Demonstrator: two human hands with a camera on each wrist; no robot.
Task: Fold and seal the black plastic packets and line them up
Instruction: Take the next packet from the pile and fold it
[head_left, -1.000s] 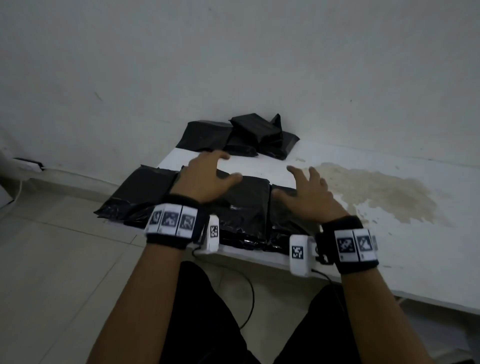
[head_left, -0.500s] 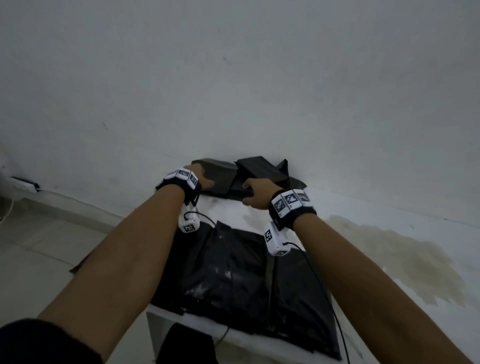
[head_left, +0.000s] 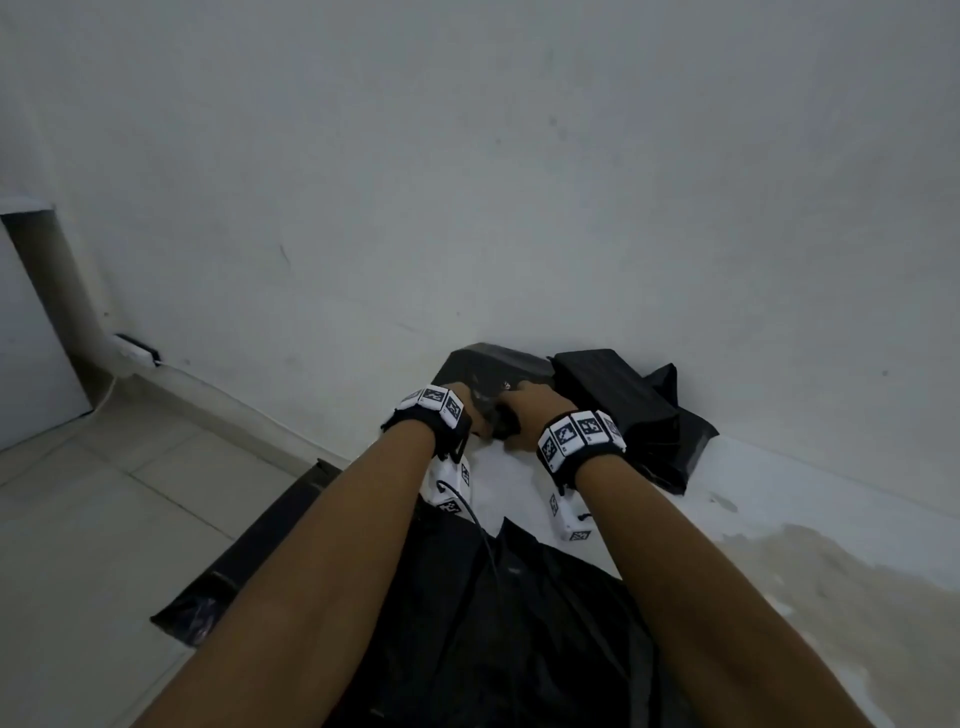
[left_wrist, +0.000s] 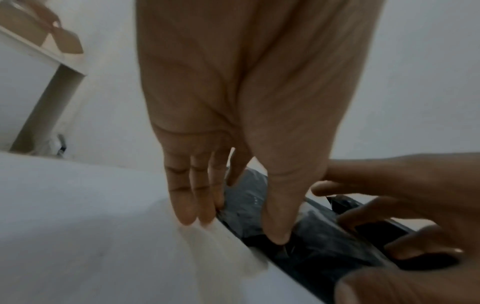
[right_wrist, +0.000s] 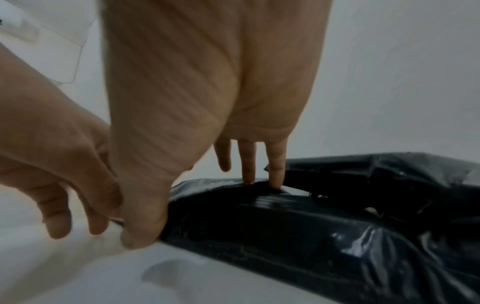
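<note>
Head view: counter (head_left: 519, 483) white, stained at right; row of finished packets (head_left: 519, 623) at near edge, beneath forearms. Both arms moved off row within last second, now stretched to far pile (head_left: 644, 415) by wall. Next packet (head_left: 493, 371) there. Left hand (head_left: 467, 410) fingers straight at left edge, thumb on top, pinching. Right hand (head_left: 524, 405) thumb and fingers clamped on near edge. Pickup under way; fold, seal not begun.

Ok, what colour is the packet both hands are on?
Glossy black packet, clearest in the right wrist view; left hand and right hand hold it.
</note>
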